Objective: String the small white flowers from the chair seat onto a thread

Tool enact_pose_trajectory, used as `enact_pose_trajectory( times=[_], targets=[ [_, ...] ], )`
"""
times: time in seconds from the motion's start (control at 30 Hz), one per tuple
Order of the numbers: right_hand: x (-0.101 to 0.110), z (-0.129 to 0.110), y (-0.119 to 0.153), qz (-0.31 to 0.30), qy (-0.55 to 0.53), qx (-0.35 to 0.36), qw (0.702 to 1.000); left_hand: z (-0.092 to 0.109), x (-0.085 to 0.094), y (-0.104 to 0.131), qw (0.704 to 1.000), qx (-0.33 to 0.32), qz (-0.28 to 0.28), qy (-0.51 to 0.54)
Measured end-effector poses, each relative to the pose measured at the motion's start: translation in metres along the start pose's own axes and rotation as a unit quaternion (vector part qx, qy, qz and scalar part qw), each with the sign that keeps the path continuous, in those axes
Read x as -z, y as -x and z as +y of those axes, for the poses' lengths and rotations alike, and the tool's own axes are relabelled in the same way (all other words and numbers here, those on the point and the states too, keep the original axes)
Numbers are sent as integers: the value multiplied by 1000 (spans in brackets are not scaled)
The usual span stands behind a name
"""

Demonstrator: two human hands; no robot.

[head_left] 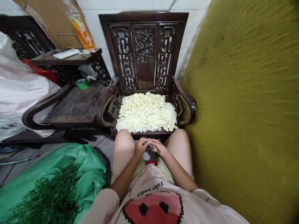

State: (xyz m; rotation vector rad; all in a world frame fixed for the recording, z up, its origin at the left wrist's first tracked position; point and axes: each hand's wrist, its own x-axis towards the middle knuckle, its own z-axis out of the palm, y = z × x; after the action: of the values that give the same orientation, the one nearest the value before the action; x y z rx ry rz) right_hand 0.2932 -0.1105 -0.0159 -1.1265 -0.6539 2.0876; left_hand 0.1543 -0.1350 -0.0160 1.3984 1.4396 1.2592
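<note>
Over my lap, between the knees, my two hands meet at the fingertips. My left hand (141, 147) is closed in a pinch, and whatever is between its fingertips is too small to make out. My right hand (159, 147) is closed too, its thumb and forefinger touching the left fingertips. A small whitish flower (155, 149) shows under its curled fingers. Just beyond the knees, a thick layer of white flowers (144, 109) covers the seat of a dark carved wooden chair (146, 76).
A yellow-green textured surface (245, 109) rises close on the right. To the left are a wooden side table (72, 104) with green tape (82, 83), an orange drink bottle (85, 37) and a white sack (21, 87). Leafy stems (51, 193) lie on a green sack (93, 161).
</note>
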Motion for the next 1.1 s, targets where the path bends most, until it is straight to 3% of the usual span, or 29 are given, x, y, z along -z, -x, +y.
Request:
enact_pose_trajectory(
  times=[0.33, 0.67, 1.1],
  targets=[
    [5, 4, -5, 8, 19, 26, 999, 2, 1, -5, 991, 82, -8, 106],
    [0, -1, -1, 41, 33, 40, 998, -4, -2, -10, 964, 184, -22, 192],
    [4, 3, -4, 37, 48, 58, 996, -1, 1, -8, 965, 158, -41, 203]
  ],
)
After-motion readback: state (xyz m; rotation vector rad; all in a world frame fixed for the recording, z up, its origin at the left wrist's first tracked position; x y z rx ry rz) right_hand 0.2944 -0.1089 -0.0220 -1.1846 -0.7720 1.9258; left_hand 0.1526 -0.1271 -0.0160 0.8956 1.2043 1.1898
